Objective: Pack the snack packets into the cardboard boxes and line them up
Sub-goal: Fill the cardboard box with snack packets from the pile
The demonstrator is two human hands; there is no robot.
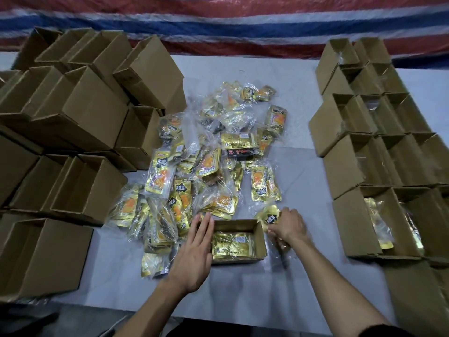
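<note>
An open cardboard box [260, 239] stands on the table in front of me with gold snack packets [232, 245] lying flat inside. My left hand [194, 251] rests with straight fingers against the box's left wall. My right hand [289, 227] grips a gold packet [269, 216] in clear wrap just beyond the box's right end. A loose heap of gold packets [206, 156] covers the middle of the table behind the box.
Empty cardboard boxes [80, 122] are stacked and tipped along the left. Rows of open boxes [379, 147] line the right side, the nearest holding gold packets [379, 224]. A striped tarp [218, 25] hangs behind the grey table [243, 288].
</note>
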